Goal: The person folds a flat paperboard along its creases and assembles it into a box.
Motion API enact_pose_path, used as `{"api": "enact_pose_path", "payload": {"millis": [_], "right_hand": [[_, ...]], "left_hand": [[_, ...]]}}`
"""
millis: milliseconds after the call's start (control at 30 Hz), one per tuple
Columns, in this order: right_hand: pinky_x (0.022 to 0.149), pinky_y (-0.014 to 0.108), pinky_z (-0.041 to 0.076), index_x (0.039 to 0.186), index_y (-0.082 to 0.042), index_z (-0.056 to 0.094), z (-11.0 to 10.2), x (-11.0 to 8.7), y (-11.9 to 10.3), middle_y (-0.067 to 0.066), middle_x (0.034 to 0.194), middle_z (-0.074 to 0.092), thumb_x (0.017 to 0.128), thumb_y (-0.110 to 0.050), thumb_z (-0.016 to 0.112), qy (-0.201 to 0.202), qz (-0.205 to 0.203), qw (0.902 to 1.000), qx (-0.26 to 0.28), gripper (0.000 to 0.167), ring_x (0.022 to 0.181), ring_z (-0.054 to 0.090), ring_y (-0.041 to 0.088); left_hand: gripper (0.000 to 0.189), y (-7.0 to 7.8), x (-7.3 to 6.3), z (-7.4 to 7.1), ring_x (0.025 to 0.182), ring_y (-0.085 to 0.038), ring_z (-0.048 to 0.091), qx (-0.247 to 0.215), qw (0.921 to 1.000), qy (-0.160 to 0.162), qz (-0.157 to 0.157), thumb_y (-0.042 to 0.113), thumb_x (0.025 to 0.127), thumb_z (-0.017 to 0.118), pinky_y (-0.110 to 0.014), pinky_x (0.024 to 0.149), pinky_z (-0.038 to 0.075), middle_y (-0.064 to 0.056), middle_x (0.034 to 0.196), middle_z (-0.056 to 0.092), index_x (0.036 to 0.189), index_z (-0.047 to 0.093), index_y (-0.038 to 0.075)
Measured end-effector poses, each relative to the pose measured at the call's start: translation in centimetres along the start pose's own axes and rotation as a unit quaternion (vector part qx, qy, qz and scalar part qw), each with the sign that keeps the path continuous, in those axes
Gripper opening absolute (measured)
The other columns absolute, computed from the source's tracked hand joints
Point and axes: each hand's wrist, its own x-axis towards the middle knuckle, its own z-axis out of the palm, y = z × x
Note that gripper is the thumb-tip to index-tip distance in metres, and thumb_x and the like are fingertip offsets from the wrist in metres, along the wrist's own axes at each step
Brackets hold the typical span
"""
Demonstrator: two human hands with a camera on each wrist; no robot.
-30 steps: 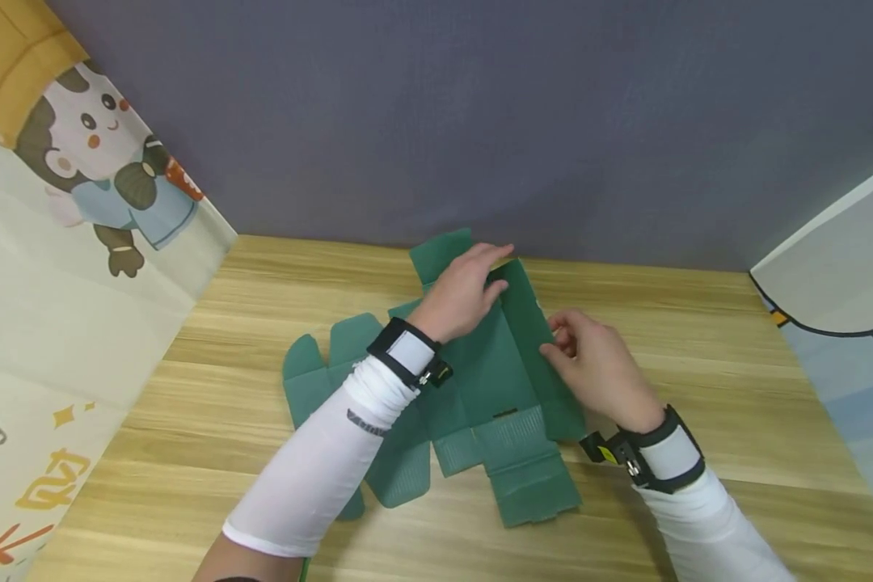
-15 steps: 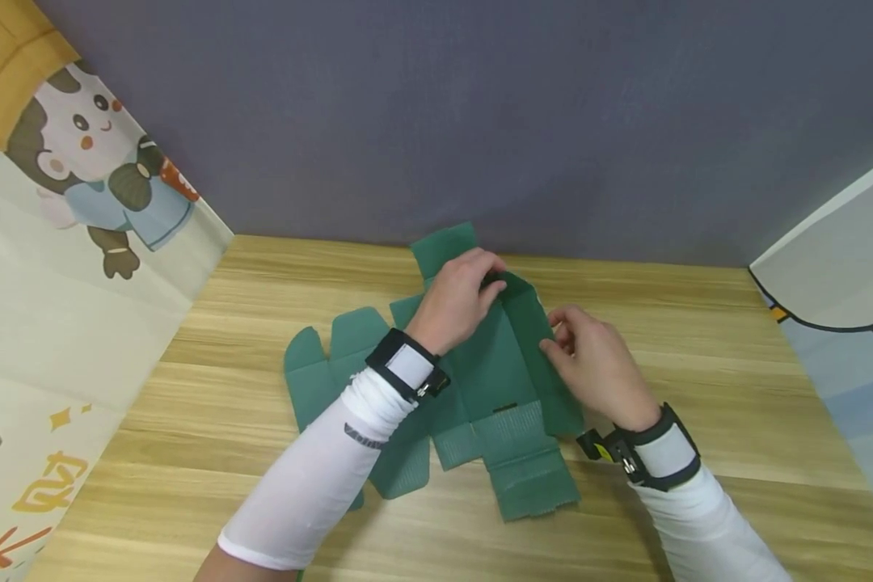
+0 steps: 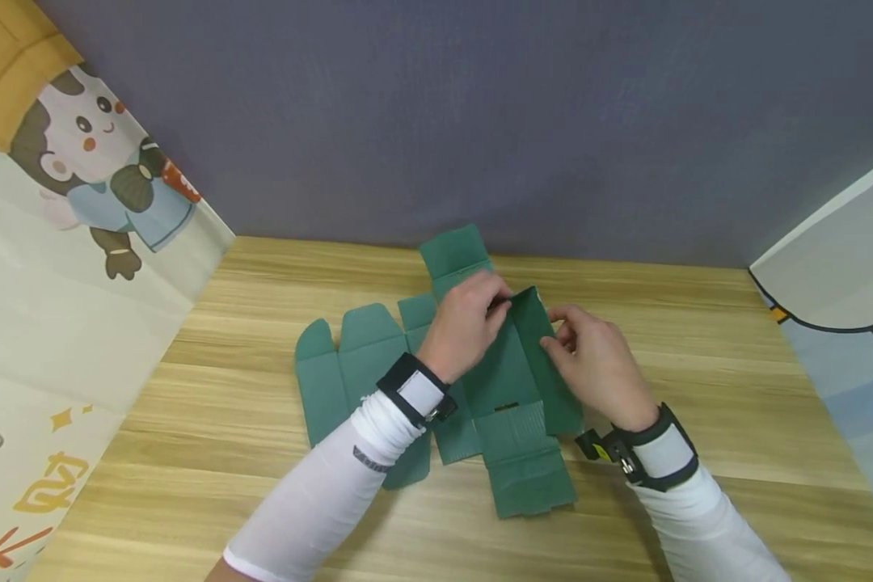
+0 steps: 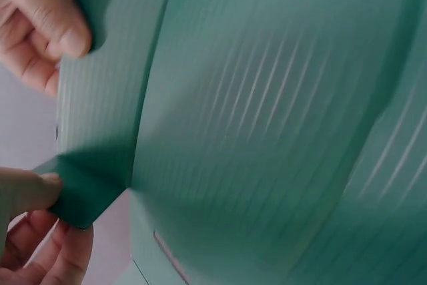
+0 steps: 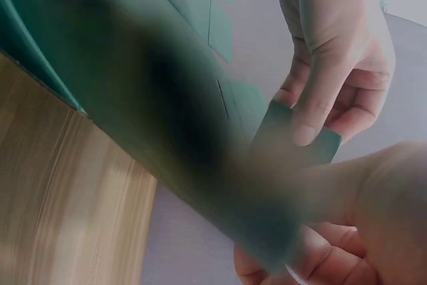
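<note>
A green cardboard box blank, unfolded with creased panels and flaps, lies on the wooden table. Its right side panel stands up. My left hand is over the far part of the blank and pinches a small end flap of that raised panel between thumb and fingers. At the panel's outer edge, my right hand pinches the cardboard, thumb on the inner face. In the right wrist view the same flap shows under the left thumb; the panel close to the camera is blurred. My left forearm hides part of the blank.
The wooden table extends around the blank. A dark grey upright surface stands along its far edge. Cartoon-printed sheets border the left and right sides.
My left hand has come slightly nearer and bent the small end flap inward. The blank's left panels have shifted a little to the right. The right hand keeps its hold, nearly still.
</note>
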Motion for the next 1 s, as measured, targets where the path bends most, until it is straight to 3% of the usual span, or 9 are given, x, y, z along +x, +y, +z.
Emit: {"api": "enact_pose_path", "payload": {"millis": [200,367,533,700,1000], "right_hand": [[0.052,0.026,0.044,0.115,-0.005,0.061,0.3,0.0,-0.3,0.001,0.075,0.060,0.090,-0.013,0.067,0.016,-0.002,0.9999,-0.004,0.027,0.061,0.055,0.013],[0.052,0.026,0.044,0.114,-0.004,0.062,0.3,0.0,-0.7,0.000,0.073,0.060,0.089,-0.013,0.068,0.030,-0.002,0.9995,-0.012,0.027,0.061,0.055,0.013],[0.051,0.026,0.045,0.113,-0.004,0.062,0.4,-0.1,-1.0,0.001,0.073,0.061,0.089,-0.012,0.068,0.037,-0.010,0.9992,-0.010,0.026,0.061,0.057,0.013],[0.053,0.027,0.046,0.113,-0.003,0.062,0.2,-0.3,-0.7,0.000,0.073,0.061,0.088,-0.011,0.068,0.039,-0.022,0.9989,-0.013,0.027,0.063,0.059,0.013],[0.055,0.027,0.043,0.115,-0.004,0.063,-0.2,-0.3,-0.3,0.000,0.074,0.060,0.089,-0.013,0.068,0.037,-0.018,0.9988,-0.025,0.028,0.063,0.056,0.013]], "left_hand": [[0.006,1.2,-0.9,1.3,0.084,-0.012,0.060,0.040,0.9989,0.024,0.004,0.006,0.089,0.065,-0.020,0.072,0.051,-0.002,0.092,0.063,0.094,0.064,0.009],[0.010,2.2,-1.4,2.4,0.085,-0.014,0.058,0.091,0.9940,0.060,0.012,0.002,0.086,0.064,-0.021,0.072,0.052,-0.001,0.091,0.059,0.092,0.060,0.009],[0.010,2.8,-1.8,3.2,0.087,-0.015,0.057,0.117,0.9901,0.077,0.008,0.002,0.087,0.061,-0.022,0.072,0.053,-0.002,0.093,0.058,0.091,0.057,0.010],[0.007,2.7,-1.8,3.2,0.088,-0.014,0.058,0.090,0.9927,0.080,0.003,0.004,0.090,0.063,-0.022,0.074,0.052,-0.002,0.093,0.060,0.093,0.059,0.009],[0.008,1.0,-0.5,1.1,0.088,-0.015,0.062,0.033,0.9951,0.093,-0.003,0.005,0.092,0.064,-0.021,0.078,0.051,-0.003,0.095,0.065,0.099,0.064,0.008]]}}
